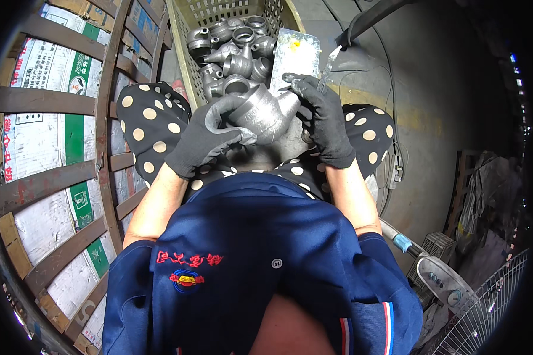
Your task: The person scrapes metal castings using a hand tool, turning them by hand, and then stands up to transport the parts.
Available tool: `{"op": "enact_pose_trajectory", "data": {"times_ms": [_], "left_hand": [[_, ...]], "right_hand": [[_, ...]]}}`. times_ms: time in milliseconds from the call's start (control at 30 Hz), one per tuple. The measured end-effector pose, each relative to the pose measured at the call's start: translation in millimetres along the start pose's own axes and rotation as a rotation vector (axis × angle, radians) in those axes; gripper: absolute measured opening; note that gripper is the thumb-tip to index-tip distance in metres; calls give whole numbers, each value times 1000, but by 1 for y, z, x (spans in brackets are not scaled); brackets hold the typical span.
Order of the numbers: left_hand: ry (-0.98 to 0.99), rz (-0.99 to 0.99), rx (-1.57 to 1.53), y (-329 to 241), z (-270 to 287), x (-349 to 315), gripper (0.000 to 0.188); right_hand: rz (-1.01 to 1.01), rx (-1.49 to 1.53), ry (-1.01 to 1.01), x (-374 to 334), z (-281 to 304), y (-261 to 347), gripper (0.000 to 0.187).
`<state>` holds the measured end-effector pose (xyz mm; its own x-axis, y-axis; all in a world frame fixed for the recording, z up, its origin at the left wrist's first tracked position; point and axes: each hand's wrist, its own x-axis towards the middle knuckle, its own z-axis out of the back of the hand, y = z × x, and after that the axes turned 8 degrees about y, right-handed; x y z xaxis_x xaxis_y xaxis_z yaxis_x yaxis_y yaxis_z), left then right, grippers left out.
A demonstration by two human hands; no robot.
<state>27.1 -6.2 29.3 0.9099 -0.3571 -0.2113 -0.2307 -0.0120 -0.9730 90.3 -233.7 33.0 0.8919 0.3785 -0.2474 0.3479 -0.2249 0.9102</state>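
A rounded silver-grey metal pipe fitting (pixel 265 118), with a wide round end and a narrower neck, is held up above my lap. My left hand (pixel 210 133), in a dark glove, is closed around its wide end, thumb on the near rim. At the neck is my gloved right hand (pixel 326 118), fingers bent; a thin pale flat blade (pixel 330 66) sticks up from them. Whether these fingers also grip the neck is hard to make out. Just beyond my hands, a pale rectangular plate (pixel 295 58) with a yellow smear leans at the crate's near right side.
A yellowish plastic crate (pixel 186 56) ahead contains several similar metal fittings (pixel 238 59). Brown slatted bars (pixel 103 130) with white-green cartons (pixel 53 136) behind them stand on my left. To the right are a black arm (pixel 367 23), floor cables (pixel 391 118) and a fan (pixel 485 313).
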Motion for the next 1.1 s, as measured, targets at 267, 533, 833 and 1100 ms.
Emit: {"op": "enact_pose_trajectory", "data": {"times_ms": [267,533,833,1100], "left_hand": [[-135,148,-335,42,-11,11,23],[-486,43,-97,51,71,71,23],[-325,-25,1021,114,95,148,43],[-102,360,1130,176,94,154,43]], "right_hand": [[-116,-79,2,-3,17,-17,34],[-126,116,-82,-5,65,-37,35],[-75,19,-71,9,61,-52,34],[-137,1,-55,13,61,-60,33]]}}
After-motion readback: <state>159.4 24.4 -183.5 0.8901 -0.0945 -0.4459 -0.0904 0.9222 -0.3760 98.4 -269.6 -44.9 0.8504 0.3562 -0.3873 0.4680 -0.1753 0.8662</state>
